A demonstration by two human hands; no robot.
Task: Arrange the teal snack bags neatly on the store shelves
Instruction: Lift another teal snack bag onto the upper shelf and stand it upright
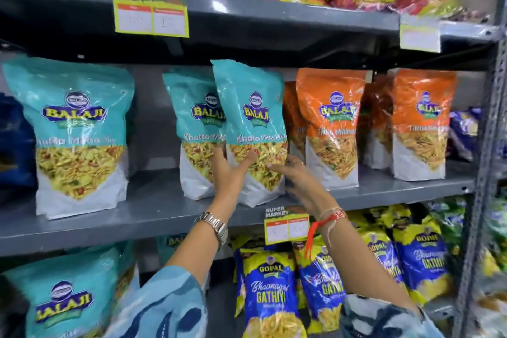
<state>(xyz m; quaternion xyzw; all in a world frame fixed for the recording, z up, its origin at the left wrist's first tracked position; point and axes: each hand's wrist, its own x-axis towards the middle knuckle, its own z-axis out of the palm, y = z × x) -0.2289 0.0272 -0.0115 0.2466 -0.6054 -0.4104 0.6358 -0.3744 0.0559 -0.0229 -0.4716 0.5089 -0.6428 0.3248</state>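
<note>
Teal fills the left end of the grey middle shelf (153,211), where one large teal snack bag (74,134) stands upright at about nine o'clock in the view, well apart from the others. Toward the centre a second teal bag (192,129) stands upright, and just beside it, overlapping its right edge, a third teal bag (251,129) leans slightly left with its base on the shelf. The left hand (229,173), a metal watch (215,225) on its wrist, lies with spread fingers flat against this third bag's lower front; its grip is wide, pressing rather than clasping. The right hand (295,175), with a red thread (330,218) on the wrist, touches the same bag's lower right edge at four o'clock from the bag's middle, its grip also wide. Right of the hands stand orange bags (330,126). Below, at five o'clock, blue-and-yellow bags (270,293) lean on the lower shelf, under a price tag (286,225).
</note>
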